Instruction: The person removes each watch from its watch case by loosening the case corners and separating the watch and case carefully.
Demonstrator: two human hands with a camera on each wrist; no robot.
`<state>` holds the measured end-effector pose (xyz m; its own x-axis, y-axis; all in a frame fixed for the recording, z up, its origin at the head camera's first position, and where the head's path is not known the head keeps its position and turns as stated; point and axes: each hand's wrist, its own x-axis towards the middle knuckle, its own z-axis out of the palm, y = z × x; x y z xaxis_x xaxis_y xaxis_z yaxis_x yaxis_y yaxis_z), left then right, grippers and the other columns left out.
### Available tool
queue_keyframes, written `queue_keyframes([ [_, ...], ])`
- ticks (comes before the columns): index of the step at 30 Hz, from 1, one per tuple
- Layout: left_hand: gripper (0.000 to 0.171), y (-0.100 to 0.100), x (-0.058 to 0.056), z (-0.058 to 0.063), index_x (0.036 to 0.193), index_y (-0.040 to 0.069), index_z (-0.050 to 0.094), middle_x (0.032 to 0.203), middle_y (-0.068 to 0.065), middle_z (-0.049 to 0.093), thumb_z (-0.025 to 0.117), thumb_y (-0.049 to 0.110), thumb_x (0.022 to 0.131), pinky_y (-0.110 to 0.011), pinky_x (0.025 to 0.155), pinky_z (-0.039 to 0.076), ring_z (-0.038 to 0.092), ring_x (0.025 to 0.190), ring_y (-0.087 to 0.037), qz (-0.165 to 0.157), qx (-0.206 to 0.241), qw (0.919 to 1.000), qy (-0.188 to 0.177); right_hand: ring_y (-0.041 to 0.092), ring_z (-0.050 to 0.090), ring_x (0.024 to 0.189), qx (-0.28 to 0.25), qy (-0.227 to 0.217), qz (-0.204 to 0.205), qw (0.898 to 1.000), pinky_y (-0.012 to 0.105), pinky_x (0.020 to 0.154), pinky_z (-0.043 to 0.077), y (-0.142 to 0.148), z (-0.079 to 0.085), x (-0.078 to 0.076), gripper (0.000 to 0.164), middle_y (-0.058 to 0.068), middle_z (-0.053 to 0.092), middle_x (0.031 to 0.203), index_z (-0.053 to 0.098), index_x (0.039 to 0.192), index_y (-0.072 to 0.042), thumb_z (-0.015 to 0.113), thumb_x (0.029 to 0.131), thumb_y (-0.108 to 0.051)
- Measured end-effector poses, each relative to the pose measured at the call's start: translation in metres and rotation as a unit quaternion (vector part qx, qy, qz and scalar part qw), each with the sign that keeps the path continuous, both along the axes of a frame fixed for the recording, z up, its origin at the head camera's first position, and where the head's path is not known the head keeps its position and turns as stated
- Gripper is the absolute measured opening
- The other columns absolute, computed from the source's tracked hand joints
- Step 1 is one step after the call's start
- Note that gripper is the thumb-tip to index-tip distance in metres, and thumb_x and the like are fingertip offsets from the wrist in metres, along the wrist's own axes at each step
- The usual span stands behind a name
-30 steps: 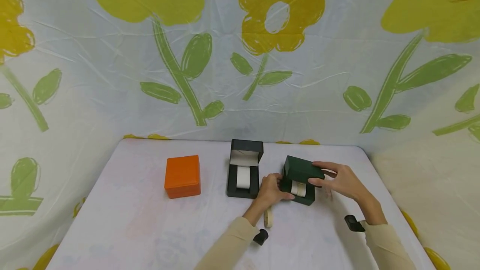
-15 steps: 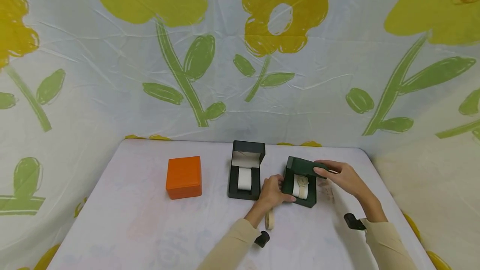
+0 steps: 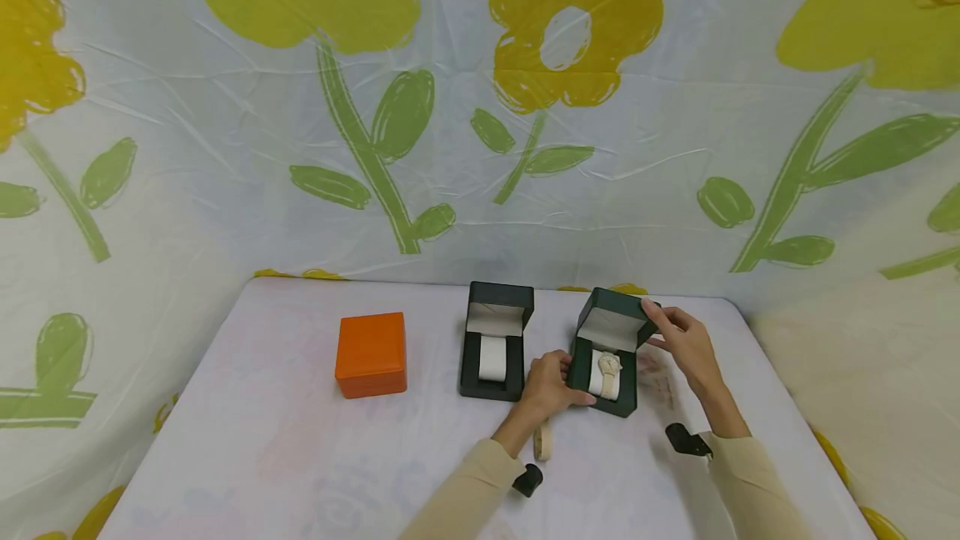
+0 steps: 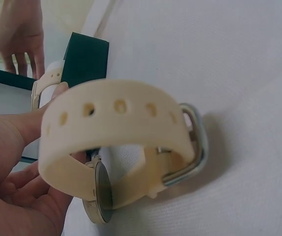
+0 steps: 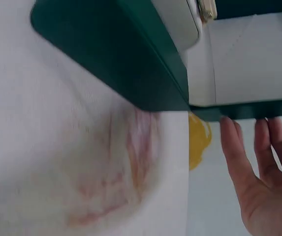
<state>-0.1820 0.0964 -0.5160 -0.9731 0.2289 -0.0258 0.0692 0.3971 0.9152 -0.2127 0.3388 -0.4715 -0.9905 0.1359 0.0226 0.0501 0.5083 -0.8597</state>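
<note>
My left hand (image 3: 546, 388) grips the base of a green watch box (image 3: 628, 386), its thumb along the front edge and fingers at the left side. The lid (image 3: 622, 307) stands raised. Inside, a cream-strapped wristwatch (image 3: 609, 369) sits around a white cushion. At the lid's right edge rests my right hand (image 3: 690, 350); in the right wrist view its extended fingers (image 5: 236, 152) touch the lid's rim. Another cream wristwatch (image 4: 116, 108), buckled into a loop, stands on the table beside my left wrist. In the left wrist view it partly covers the left hand.
Left of my left hand stands a black watch box (image 3: 469, 373), lid up, with a bare white cushion (image 3: 492, 358). An orange box (image 3: 371, 355) with its lid down lies farther left. A flower-printed curtain (image 3: 637, 190) hangs behind the white table (image 3: 262, 407).
The green box's lid has swung up and back, uncovering the watch inside. My right hand rose with it, going from a hold on the lid to extended fingers at its edge. The left hand stays put.
</note>
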Motion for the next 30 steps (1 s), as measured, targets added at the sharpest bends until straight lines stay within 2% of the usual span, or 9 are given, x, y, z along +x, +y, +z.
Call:
queue_keyframes([
  [4, 0.055, 0.001, 0.0, 0.001, 0.111, -0.004, 0.069, 0.097, -0.012, 0.071, 0.098, 0.009, 0.067, -0.024, 0.076, 0.054, 0.066, 0.087, -0.017, -0.001, -0.001, 1.0, 0.0, 0.018, 0.057, 0.102, -0.039, 0.018, -0.048, 0.998, 0.021, 0.078, 0.059, -0.006, -0.002, 0.0, 0.063, 0.02, 0.057, 0.121, 0.062, 0.12, 0.004, 0.057, 0.101, -0.056],
  [7, 0.054, 0.001, 0.001, 0.002, 0.11, -0.004, 0.069, 0.097, -0.012, 0.071, 0.098, 0.009, 0.067, -0.025, 0.076, 0.054, 0.066, 0.088, -0.019, 0.0, -0.005, 1.0, 0.002, 0.015, 0.058, 0.1, -0.04, 0.018, -0.061, 0.997, 0.019, 0.075, 0.058, -0.008, -0.001, 0.001, 0.064, 0.018, 0.058, 0.119, 0.062, 0.122, 0.003, 0.056, 0.101, -0.057],
  [12, 0.058, 0.003, 0.003, 0.003, 0.116, -0.003, 0.065, 0.101, -0.012, 0.071, 0.097, 0.009, 0.069, -0.026, 0.08, 0.054, 0.067, 0.093, -0.021, -0.008, -0.005, 0.9999, -0.014, 0.011, 0.059, 0.099, -0.023, 0.021, -0.059, 0.998, 0.017, 0.074, 0.057, -0.007, -0.001, 0.003, 0.068, 0.023, 0.059, 0.124, 0.06, 0.131, 0.005, 0.049, 0.104, -0.056],
  [18, 0.061, 0.004, 0.004, 0.001, 0.121, -0.003, 0.062, 0.106, -0.013, 0.07, 0.095, 0.009, 0.072, -0.027, 0.083, 0.055, 0.067, 0.097, -0.021, -0.013, -0.003, 0.9995, -0.03, 0.031, 0.057, 0.116, -0.012, 0.004, -0.037, 0.999, 0.012, 0.077, 0.054, -0.004, -0.002, 0.006, 0.073, 0.028, 0.054, 0.136, 0.051, 0.144, 0.005, 0.039, 0.107, -0.056],
  [19, 0.061, 0.004, 0.004, 0.001, 0.121, -0.003, 0.062, 0.106, -0.013, 0.07, 0.095, 0.009, 0.072, -0.027, 0.083, 0.055, 0.067, 0.097, -0.022, -0.012, -0.002, 0.9994, -0.031, 0.031, 0.057, 0.117, -0.014, 0.003, -0.033, 0.999, 0.011, 0.077, 0.053, -0.004, -0.003, 0.006, 0.072, 0.028, 0.054, 0.137, 0.051, 0.144, 0.005, 0.039, 0.107, -0.056],
  [25, 0.061, 0.003, 0.003, -0.001, 0.123, -0.001, 0.061, 0.108, -0.012, 0.069, 0.095, 0.011, 0.074, -0.028, 0.085, 0.054, 0.066, 0.1, -0.022, -0.011, -0.004, 0.9992, -0.037, 0.004, 0.06, 0.104, -0.022, 0.026, -0.002, 0.999, 0.01, 0.08, 0.052, -0.001, -0.007, 0.008, 0.065, 0.03, 0.055, 0.136, 0.05, 0.143, 0.007, 0.038, 0.11, -0.048],
  [30, 0.062, 0.002, 0.003, 0.003, 0.125, -0.002, 0.061, 0.111, -0.012, 0.068, 0.094, 0.013, 0.075, -0.03, 0.088, 0.054, 0.065, 0.102, -0.022, -0.016, -0.021, 0.9988, -0.041, -0.002, 0.062, 0.099, -0.018, 0.025, 0.01, 0.999, 0.007, 0.081, 0.05, 0.0, -0.007, 0.012, 0.063, 0.033, 0.054, 0.138, 0.046, 0.146, 0.008, 0.037, 0.112, -0.044],
])
